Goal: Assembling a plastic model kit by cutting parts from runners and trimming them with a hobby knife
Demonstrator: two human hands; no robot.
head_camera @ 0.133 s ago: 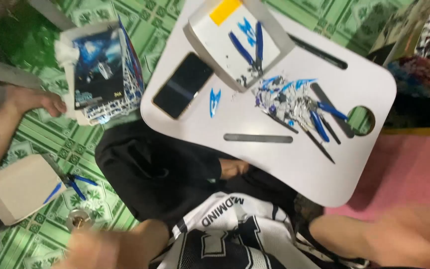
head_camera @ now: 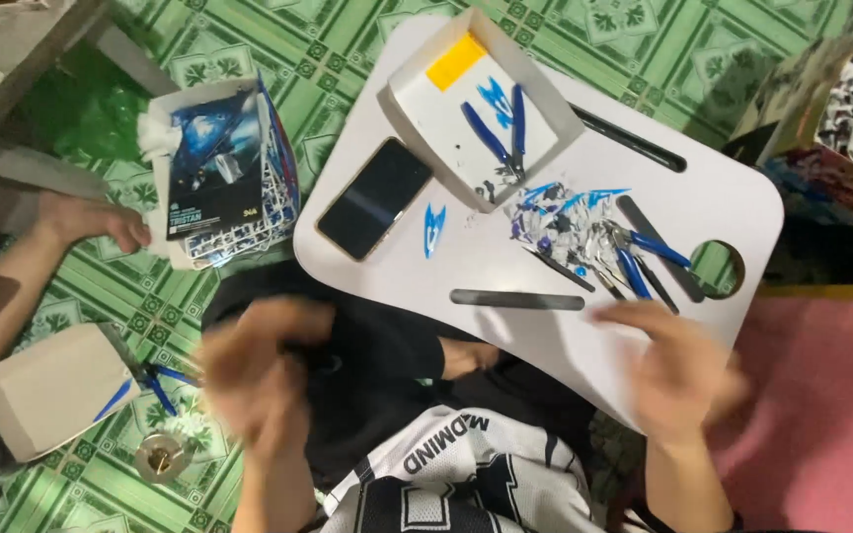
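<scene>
Your right hand (head_camera: pixel 678 370) hovers blurred over the near edge of the white lap counter (head_camera: pixel 742 212), fingers spread and holding nothing, just beside the flat dark grey file stick (head_camera: pixel 516 299). Your left hand (head_camera: pixel 254 370) is blurred above your dark lap; I cannot tell whether it grips anything. Beyond the right hand lie blue-handled nippers (head_camera: pixel 644 259) among a scatter of blue and white plastic scraps (head_camera: pixel 555 212). Farther off sit a black phone (head_camera: pixel 374 211) and a shallow white cardboard box lid (head_camera: pixel 417 118). Another person's hand (head_camera: pixel 91 225) rests on the green patterned floor (head_camera: pixel 249 39).
</scene>
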